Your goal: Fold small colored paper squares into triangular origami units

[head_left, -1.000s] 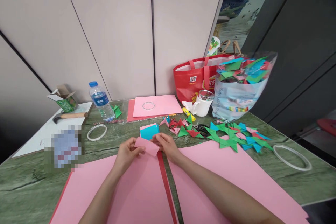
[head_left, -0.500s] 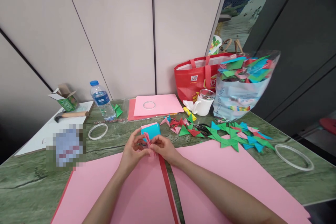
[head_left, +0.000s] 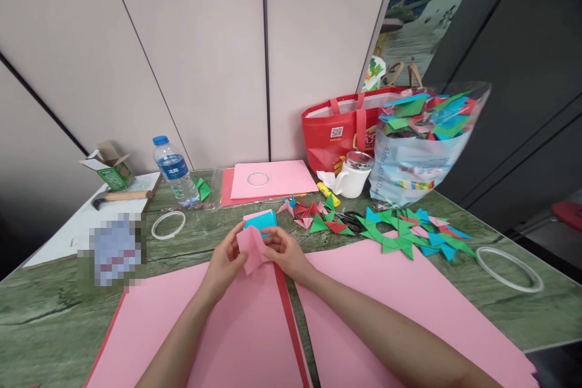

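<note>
Between my hands is a small pink piece of paper [head_left: 250,249], creased and partly opened out, held up above a large pink sheet [head_left: 236,327]. My left hand [head_left: 226,259] pinches its left side, with the thumb in front. At its right edge, my right hand [head_left: 286,253] grips the paper between thumb and fingers. Just behind them lies a small stack of blue and pink paper [head_left: 264,219], partly hidden by the fingers. Folded red, pink and green paper pieces [head_left: 313,213] are scattered to the right of my hands.
Green paper rings [head_left: 394,231], scissors [head_left: 351,220], a glue stick [head_left: 328,194] and a white mug [head_left: 353,177] stand or lie to the right. Behind are a plastic bag of folded pieces [head_left: 404,170] and a red bag [head_left: 327,145]. Leftward are a bottle [head_left: 176,174] and a hammer [head_left: 122,196].
The small pink paper was seen nearly edge-on, folded narrow between my fingers. Now it is spread wider, its flat face toward me. Both hands stay in about the same place.
</note>
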`<state>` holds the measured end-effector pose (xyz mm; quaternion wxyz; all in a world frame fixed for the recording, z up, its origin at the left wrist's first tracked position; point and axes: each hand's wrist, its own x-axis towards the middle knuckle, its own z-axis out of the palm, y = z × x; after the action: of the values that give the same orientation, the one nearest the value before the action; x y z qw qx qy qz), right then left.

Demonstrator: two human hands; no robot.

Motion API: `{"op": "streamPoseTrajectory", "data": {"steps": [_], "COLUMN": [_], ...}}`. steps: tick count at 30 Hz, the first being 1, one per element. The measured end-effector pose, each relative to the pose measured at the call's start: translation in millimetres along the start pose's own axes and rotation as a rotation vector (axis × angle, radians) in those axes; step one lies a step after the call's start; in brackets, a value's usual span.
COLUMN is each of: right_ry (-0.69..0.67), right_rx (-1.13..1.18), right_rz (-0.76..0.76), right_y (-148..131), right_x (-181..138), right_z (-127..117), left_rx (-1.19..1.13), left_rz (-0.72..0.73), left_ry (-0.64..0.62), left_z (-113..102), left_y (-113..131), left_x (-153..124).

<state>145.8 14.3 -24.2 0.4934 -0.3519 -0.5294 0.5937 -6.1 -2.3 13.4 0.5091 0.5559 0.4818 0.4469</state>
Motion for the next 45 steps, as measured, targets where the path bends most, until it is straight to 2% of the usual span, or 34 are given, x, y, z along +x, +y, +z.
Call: {"op": "streamPoseTrajectory", "data": {"steps": [2,7,12,17,21,24,32,36,38,41,45], "right_ry": [0.007,0.034,0.112,-0.062,-0.155,-0.168,0.012,0.127,0.146,0.174,0.156], "right_rx": [-0.044,-0.016,0.057,-0.073,-0.204,-0.267,-0.247,-0.239,-0.193,-0.123,-0.112], "right_rz": [-0.039,-0.075,-0.091,-0.179,-0.272,-0.298,-0.277,-0.247,-0.211,-0.179,-0.194], "right_y": [2.3,8.4,8.9,7.0,5.2,4.4,-1.0,-2.3,0.0,4.3,5.3], "right_x": [0.1,2.0,4.2,1.8,-2.2,-3.0,-1.4,-1.2,-0.7,0.0,0.0], "right_z": [0.3,-2.2,-6.9,-7.7,-6.3,-5.7,-4.7,-5.6,-5.8,-5.6,-4.9], "left_rx": [0.015,-0.103,-0.241,-0.367,-0.419,-0.437,-0.419,-0.330,-0.254,-0.123,-0.089], "left_rz": [-0.030,-0.116,-0.148,-0.169,-0.205,-0.233,-0.184,-0.046,-0.035,-0.079,-0.065], "left_ry": [0.030,-0.051,0.009,0.093,0.035,-0.016,-0.239,-0.320,-0.275,-0.140,-0.043], "left_z": [-2.5,-7.8,-11.4,-14.1,-13.3,-12.2,-9.5,-2.4,1.4,6.2,8.9], "left_y": [-2.3,-8.4,-5.1,-1.6,-1.5,-1.5,6.0,11.4,11.1,6.9,-1.9], "left_x": [1.1,2.9,3.9,5.3,5.0,4.1,-0.2,-3.4,-3.6,-2.5,-0.5]}}
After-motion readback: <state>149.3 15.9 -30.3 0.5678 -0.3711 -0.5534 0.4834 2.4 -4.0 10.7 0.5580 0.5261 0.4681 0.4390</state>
